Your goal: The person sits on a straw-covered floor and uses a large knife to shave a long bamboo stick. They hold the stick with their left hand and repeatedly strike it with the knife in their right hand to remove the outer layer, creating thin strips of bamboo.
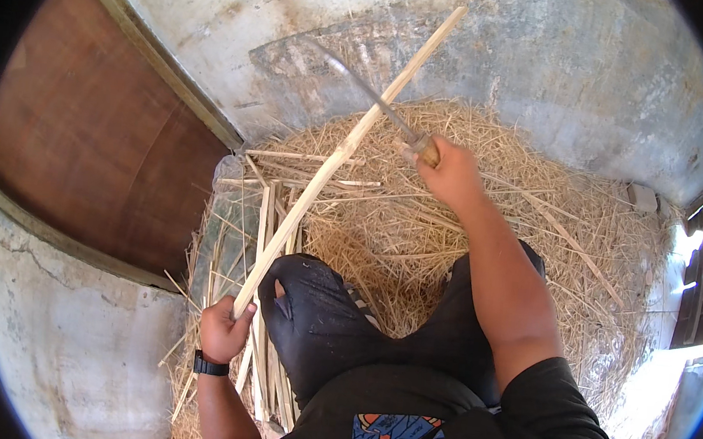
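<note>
My left hand (224, 333), with a dark watch on its wrist, is closed round the lower end of a long pale bamboo strip (314, 188). The strip slants up and away to the right, its far end in front of the wall. In my right hand (452, 175) is a long knife (362, 86), gripped by its wooden handle. Its narrow blade points up and to the left and crosses the upper half of the strip; whether the edge touches it I cannot tell. The blade's tip is blurred.
Shavings and thin slivers (417, 225) cover the floor around my bent legs (320, 300). More split strips (267, 221) lie in a bundle beside my left leg. A stained wall (561, 79) curves behind, with a brown door panel (94, 133) at left. Bright light enters at right.
</note>
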Available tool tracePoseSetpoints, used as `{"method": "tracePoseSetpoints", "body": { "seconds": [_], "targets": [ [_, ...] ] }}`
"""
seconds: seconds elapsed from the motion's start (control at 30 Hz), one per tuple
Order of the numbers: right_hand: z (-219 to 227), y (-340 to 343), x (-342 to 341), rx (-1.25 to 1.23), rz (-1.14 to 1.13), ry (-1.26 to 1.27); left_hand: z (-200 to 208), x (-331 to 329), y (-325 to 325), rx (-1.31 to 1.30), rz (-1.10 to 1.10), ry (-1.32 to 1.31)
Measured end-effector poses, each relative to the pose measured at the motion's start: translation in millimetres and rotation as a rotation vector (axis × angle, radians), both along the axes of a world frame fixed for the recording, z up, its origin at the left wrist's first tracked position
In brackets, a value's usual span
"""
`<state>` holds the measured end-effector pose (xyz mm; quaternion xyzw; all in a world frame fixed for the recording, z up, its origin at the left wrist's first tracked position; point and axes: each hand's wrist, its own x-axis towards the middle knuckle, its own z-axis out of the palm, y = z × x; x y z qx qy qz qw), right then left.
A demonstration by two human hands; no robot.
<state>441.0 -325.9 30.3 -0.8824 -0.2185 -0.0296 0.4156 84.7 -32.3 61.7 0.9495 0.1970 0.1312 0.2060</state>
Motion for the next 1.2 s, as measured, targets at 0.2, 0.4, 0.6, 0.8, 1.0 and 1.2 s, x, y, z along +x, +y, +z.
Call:
{"method": "tracePoseSetpoints", "body": {
  "seconds": [0.2,0.4,0.6,0.8,1.0,1.2],
  "targets": [
    [-1,20,-34,-0.155,0.461,-0.521,-11,7,-1,0.142,0.012,-0.065],
    [11,-2,-13,-0.042,0.146,-0.031,-8,-1,3,0.323,0.043,-0.158],
    [0,5,-19,0.019,0.14,-0.144,-6,2,0,0.387,0.104,-0.132],
    [1,14,-31,-0.166,0.478,-0.631,2,6,-6,0.386,0.004,-0.156],
    [11,-6,-6,-0.116,0.028,-0.024,-5,-12,14,0.568,0.058,-0.162],
    [0,1,-21,-0.071,0.246,-0.329,-6,-11,14,0.653,0.08,-0.216]
  ]
}}
